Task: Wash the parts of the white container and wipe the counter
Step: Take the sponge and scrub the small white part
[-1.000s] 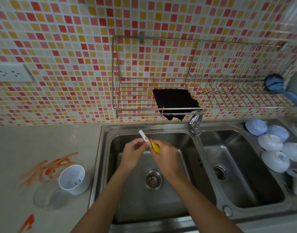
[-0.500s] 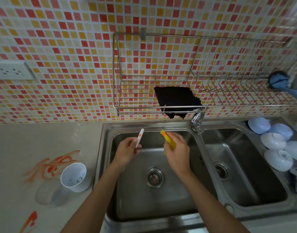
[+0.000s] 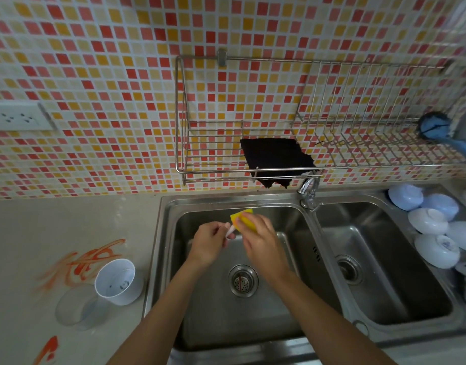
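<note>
Two bare hands were held over the left bowl of the steel sink (image 3: 171, 259), above the round drain (image 3: 243, 280). The left hand (image 3: 209, 243) was closed around a small white part (image 3: 230, 231), and only the tip of that part could be seen sticking out between the fingers. The right hand (image 3: 259, 239) was wrapped around a yellow sponge (image 3: 241, 218), and the sponge was pressed against the tip of the white part. The two hands were close together and almost touching. A white container (image 3: 117, 281) was left on the counter (image 3: 42, 233), just beside the left edge of the sink, tipped on its side with its open mouth turned up toward the camera. A clear round lid (image 3: 75, 306) was laid flat next to it, touching it on the left. Orange smears (image 3: 84, 262) were spread on the counter behind the container, and one more orange mark (image 3: 48, 350) was seen near the bottom edge. A tap (image 3: 308, 189) was fixed between the two sink bowls. A dark cloth (image 3: 276, 160) was hung in the wire rack (image 3: 332, 143) on the tiled wall, above the tap. White and blue bowls (image 3: 432, 233) were stacked upside down on the right side of the sink. A blue brush (image 3: 437, 127) was rested at the right end of the rack. A white socket (image 3: 18, 118) was set in the wall on the left.
</note>
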### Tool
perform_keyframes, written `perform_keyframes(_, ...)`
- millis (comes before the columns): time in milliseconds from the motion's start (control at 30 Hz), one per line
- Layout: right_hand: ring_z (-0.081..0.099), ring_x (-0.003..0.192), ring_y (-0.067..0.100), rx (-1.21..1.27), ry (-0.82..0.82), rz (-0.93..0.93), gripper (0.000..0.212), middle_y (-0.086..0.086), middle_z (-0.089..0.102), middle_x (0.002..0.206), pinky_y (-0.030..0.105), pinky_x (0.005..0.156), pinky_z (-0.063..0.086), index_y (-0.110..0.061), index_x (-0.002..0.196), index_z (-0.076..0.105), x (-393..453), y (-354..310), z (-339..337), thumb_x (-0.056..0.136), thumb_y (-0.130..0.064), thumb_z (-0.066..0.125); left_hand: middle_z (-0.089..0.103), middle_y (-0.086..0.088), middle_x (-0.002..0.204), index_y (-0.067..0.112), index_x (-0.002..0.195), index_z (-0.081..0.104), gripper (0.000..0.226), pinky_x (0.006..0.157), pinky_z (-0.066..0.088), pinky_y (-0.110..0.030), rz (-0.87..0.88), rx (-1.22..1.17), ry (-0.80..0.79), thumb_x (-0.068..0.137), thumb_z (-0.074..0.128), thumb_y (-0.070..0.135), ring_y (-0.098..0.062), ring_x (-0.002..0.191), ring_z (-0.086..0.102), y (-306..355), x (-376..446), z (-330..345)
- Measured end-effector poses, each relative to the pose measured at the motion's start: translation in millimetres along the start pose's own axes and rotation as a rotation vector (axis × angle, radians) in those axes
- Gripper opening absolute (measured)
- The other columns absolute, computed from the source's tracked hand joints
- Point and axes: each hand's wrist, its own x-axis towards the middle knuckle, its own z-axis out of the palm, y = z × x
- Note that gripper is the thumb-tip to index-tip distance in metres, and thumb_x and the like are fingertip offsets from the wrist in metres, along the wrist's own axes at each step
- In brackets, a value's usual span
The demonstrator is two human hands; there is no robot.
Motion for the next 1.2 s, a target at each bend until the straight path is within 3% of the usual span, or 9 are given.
perform_keyframes(67, 0.051, 0.112, 0.022, -0.02, 0.011, 0.053, 0.047, 0.005, 0.061, 0.125, 0.034, 0.094, 0.05, -0.016, 0.125, 0.064, 1, 5, -3, 0.079, -0.006, 0.071, 0.062, -0.011, 0.062, 0.011, 0.074, 0.071, 0.035, 0.062, 0.043, -0.028, -0.015, 0.027, -0.02, 0.1, 0.049, 0.018, -0.011, 0.057, 0.052, 1, 0, 1)
perform_keyframes(267, 0.053, 0.102, 0.018, -0.128, 0.013, -0.093, 0.032, -0.007, 0.067, 0.113, 0.031, 0.078, 0.049, -0.024, 0.107, 0.07, 8, 14, -6, 0.076, -0.018, 0.077, 0.067, -0.012, 0.073, 0.007, 0.079, 0.07, 0.035, 0.054, 0.044, -0.015, -0.05, -0.021, -0.109, 0.102, 0.045, 0.018, -0.004, 0.048, 0.052, 6, -1, 1)
perform_keyframes(400, 0.056, 0.095, 0.018, -0.171, 0.012, -0.107, 0.024, -0.008, 0.068, 0.101, 0.029, 0.074, 0.048, -0.021, 0.1, 0.07, 13, 23, -3, 0.077, -0.02, 0.077, 0.074, -0.002, 0.081, 0.016, 0.089, 0.069, 0.022, 0.062, 0.052, -0.019, 0.006, 0.002, -0.069, 0.099, 0.052, 0.026, -0.008, 0.058, 0.064, 11, 0, 0)
perform_keyframes(567, 0.054, 0.095, 0.018, -0.21, 0.006, -0.136, 0.021, -0.006, 0.069, 0.1, 0.03, 0.078, 0.047, -0.019, 0.102, 0.072, 18, 31, -4, 0.081, -0.022, 0.072, 0.074, 0.002, 0.078, 0.018, 0.1, 0.07, 0.011, 0.071, 0.052, -0.02, 0.179, 0.221, -0.042, 0.09, 0.067, 0.019, -0.005, 0.068, 0.067, 10, -3, -5)
perform_keyframes(633, 0.057, 0.098, 0.021, -0.211, 0.021, -0.061, 0.031, -0.004, 0.069, 0.106, 0.032, 0.081, 0.049, -0.017, 0.107, 0.07, 17, 23, -5, 0.077, -0.015, 0.076, 0.074, 0.001, 0.078, 0.014, 0.1, 0.071, 0.013, 0.075, 0.055, -0.026, 0.206, 0.202, 0.002, 0.091, 0.065, 0.022, -0.006, 0.07, 0.068, 10, -2, -4)
perform_keyframes(767, 0.055, 0.111, 0.027, -0.128, -0.011, -0.014, 0.04, 0.004, 0.063, 0.124, 0.037, 0.095, 0.048, -0.01, 0.124, 0.062, 0, -7, 4, 0.085, -0.011, 0.055, 0.075, -0.001, 0.085, 0.009, 0.101, 0.072, 0.015, 0.079, 0.059, -0.038, 0.192, 0.039, 0.016, 0.094, 0.061, 0.016, -0.012, 0.075, 0.072, 9, -4, -1)
perform_keyframes(933, 0.05, 0.11, 0.018, -0.115, 0.063, 0.168, 0.048, 0.006, 0.068, 0.117, 0.034, 0.092, 0.052, -0.005, 0.116, 0.067, -1, 7, -5, 0.07, 0.001, 0.078, 0.074, 0.001, 0.08, 0.019, 0.095, 0.066, 0.011, 0.082, 0.058, -0.037, 0.164, 0.007, 0.082, 0.094, 0.06, 0.01, -0.01, 0.07, 0.072, 5, -9, -1)
perform_keyframes(1100, 0.052, 0.117, 0.026, -0.073, 0.041, 0.017, 0.046, 0.008, 0.061, 0.13, 0.035, 0.101, 0.046, -0.004, 0.127, 0.061, -12, -17, 1, 0.081, -0.003, 0.069, 0.075, -0.004, 0.087, 0.008, 0.101, 0.069, 0.013, 0.082, 0.058, -0.04, 0.183, -0.044, 0.012, 0.095, 0.059, 0.009, -0.015, 0.079, 0.073, 9, -11, 3)
perform_keyframes(1200, 0.055, 0.115, 0.027, -0.081, 0.057, 0.156, 0.048, 0.007, 0.063, 0.128, 0.04, 0.094, 0.051, -0.005, 0.125, 0.062, 1, 0, 2, 0.079, 0.0, 0.072, 0.074, -0.003, 0.082, 0.014, 0.098, 0.067, 0.01, 0.081, 0.058, -0.032, 0.168, -0.051, 0.068, 0.095, 0.059, 0.01, -0.012, 0.074, 0.072, 13, -12, 7)
